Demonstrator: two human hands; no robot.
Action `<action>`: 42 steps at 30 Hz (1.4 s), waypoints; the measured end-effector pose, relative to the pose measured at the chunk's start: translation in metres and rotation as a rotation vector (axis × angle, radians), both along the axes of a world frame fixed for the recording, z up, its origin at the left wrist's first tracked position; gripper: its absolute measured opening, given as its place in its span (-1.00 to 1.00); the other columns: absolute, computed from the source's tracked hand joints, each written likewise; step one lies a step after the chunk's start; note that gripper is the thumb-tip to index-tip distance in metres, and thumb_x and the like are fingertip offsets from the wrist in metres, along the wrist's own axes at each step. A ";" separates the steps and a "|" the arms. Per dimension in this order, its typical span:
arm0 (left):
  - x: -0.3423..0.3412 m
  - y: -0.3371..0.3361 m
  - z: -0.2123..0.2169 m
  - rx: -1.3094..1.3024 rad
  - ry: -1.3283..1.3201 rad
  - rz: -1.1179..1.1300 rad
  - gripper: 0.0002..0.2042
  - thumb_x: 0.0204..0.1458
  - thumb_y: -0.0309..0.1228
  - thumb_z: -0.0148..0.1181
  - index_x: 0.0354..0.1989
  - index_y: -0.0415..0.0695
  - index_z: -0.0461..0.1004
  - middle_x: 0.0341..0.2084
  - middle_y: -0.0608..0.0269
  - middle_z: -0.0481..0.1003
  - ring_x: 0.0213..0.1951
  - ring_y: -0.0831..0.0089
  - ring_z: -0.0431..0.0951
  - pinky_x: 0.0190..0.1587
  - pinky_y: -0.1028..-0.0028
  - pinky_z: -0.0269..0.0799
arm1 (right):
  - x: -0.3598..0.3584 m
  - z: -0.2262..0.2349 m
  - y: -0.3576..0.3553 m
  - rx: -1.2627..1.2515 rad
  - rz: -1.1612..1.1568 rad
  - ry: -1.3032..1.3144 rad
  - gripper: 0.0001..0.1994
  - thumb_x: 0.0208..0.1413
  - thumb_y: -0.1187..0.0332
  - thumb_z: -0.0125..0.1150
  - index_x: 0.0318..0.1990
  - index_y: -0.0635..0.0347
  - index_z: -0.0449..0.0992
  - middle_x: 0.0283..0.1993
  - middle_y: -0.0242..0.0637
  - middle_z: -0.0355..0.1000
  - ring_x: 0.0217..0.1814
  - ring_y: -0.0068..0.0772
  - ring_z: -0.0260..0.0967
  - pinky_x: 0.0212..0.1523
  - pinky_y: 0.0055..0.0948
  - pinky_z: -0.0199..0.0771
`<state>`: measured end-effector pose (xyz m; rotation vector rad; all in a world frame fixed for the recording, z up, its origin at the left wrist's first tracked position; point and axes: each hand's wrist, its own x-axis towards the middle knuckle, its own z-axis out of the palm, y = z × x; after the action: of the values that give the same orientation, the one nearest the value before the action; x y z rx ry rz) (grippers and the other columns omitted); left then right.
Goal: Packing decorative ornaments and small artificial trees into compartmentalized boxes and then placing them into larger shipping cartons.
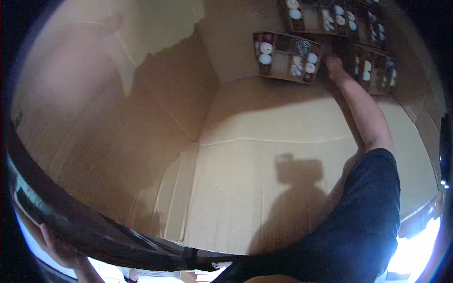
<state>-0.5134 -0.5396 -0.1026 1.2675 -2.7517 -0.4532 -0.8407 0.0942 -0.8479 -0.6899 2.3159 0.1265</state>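
The right hand (334,63) reaches deep into the large brown cardboard box (245,188), touching the right edge of a brown divided tray of small white round items (287,56); its grip cannot be made out. The left hand (59,250) clasps the box's dark rim (71,217).

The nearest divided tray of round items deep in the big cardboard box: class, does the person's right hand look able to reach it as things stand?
Probably yes: the right hand is stretched to the edge of the divided tray, with bare cardboard below and nothing between them. Actual contact cannot be told.
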 end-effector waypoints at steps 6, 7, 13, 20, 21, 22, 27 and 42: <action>-0.065 0.039 -0.002 0.009 -0.081 -0.012 -0.21 0.22 0.02 -0.12 0.50 -0.21 -0.15 0.50 0.04 -0.14 0.49 0.09 -0.16 0.48 0.09 -0.30 | 0.089 -0.116 -0.096 -0.206 0.210 -0.243 -0.59 0.34 0.23 -0.19 0.24 0.18 0.35 0.21 -0.01 0.36 0.27 0.00 0.30 0.28 -0.13 0.32; -0.073 0.035 0.003 -0.026 -0.189 -0.127 -0.20 0.21 0.02 -0.10 0.50 -0.19 -0.17 0.50 0.06 -0.15 0.49 0.07 -0.17 0.47 0.06 -0.28 | 0.109 -0.119 -0.097 -0.164 0.189 -0.323 -0.58 0.35 0.23 -0.19 0.25 0.18 0.35 0.21 -0.03 0.37 0.28 -0.01 0.29 0.28 -0.14 0.32; -0.077 0.047 0.015 -0.036 -0.208 -0.080 -0.18 0.18 0.02 -0.04 0.51 -0.17 -0.17 0.50 0.09 -0.15 0.49 0.09 -0.14 0.47 0.08 -0.25 | 0.179 0.002 -0.270 -0.496 -0.414 -0.477 -0.59 0.31 0.19 -0.05 0.18 0.24 0.44 0.16 0.06 0.44 0.19 0.04 0.41 0.23 -0.11 0.37; -0.050 0.030 0.005 0.076 0.008 -0.032 -0.19 0.18 -0.03 -0.03 0.51 -0.17 -0.16 0.50 0.08 -0.13 0.49 0.12 -0.12 0.47 0.12 -0.25 | 0.132 0.028 -0.273 -0.485 -0.123 -0.262 -0.61 0.17 0.35 0.12 0.12 0.31 0.43 0.10 0.15 0.45 0.15 0.15 0.41 0.20 -0.11 0.40; -0.052 0.024 0.000 0.113 0.049 -0.038 -0.20 0.18 -0.04 -0.03 0.51 -0.17 -0.15 0.50 0.07 -0.13 0.48 0.12 -0.12 0.47 0.12 -0.26 | 0.103 0.003 -0.227 -0.665 -0.148 -0.095 -0.62 0.12 0.38 0.13 0.08 0.35 0.44 0.05 0.20 0.45 0.13 0.18 0.41 0.18 -0.08 0.39; -0.050 0.025 0.005 0.076 0.016 -0.034 -0.20 0.18 -0.05 -0.03 0.51 -0.17 -0.15 0.49 0.07 -0.12 0.48 0.13 -0.11 0.47 0.13 -0.26 | 0.128 0.011 -0.256 -0.695 -0.151 -0.120 -0.62 0.12 0.38 0.13 0.08 0.35 0.44 0.05 0.20 0.45 0.13 0.18 0.41 0.18 -0.08 0.39; -0.057 0.024 0.005 -0.066 -0.090 -0.095 -0.19 0.16 0.02 -0.10 0.50 -0.19 -0.12 0.47 0.01 -0.07 0.47 0.06 -0.05 0.44 0.07 -0.14 | 0.163 0.023 -0.296 -0.469 -0.283 -0.206 -0.64 0.18 0.33 0.07 0.08 0.32 0.43 0.04 0.22 0.45 0.12 0.21 0.41 0.15 -0.04 0.38; -0.059 0.030 0.007 0.070 0.028 -0.004 -0.18 0.16 -0.06 0.04 0.49 -0.21 -0.14 0.48 0.08 -0.09 0.47 0.14 -0.07 0.46 0.14 -0.22 | 0.162 0.024 -0.323 -0.594 -0.855 -0.999 -0.51 0.18 0.42 0.10 0.29 0.22 0.35 0.05 -0.21 0.50 0.03 -0.31 0.43 0.08 -0.28 0.44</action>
<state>-0.5722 -0.5097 -0.0953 1.2608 -2.7382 -0.5678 -0.6785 -0.2284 -0.8235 0.0728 1.4448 -1.0734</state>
